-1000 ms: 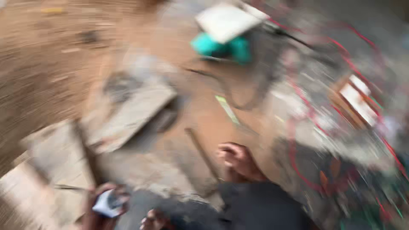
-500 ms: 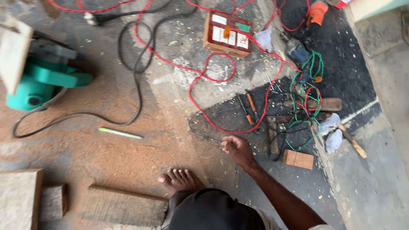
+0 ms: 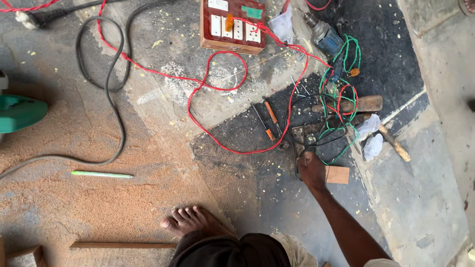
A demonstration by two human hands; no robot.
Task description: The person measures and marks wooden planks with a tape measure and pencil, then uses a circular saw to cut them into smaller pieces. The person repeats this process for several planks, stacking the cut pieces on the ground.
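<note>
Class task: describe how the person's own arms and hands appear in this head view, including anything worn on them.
Only the right arm shows: bare from the right hand up past the elbow, with no glove, watch or ring visible. A pale sleeve edge appears at the bottom of the frame. The left hand is out of view.

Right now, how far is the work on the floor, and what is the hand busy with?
Done: sawdust lies thick beside the green power tool, so some cutting seems done. In hand: the right hand reaches into the tool pile, fingers on a dark metal tool next to a small wooden block. Left: the tool is not yet lifted; the grip is unclear.
</note>
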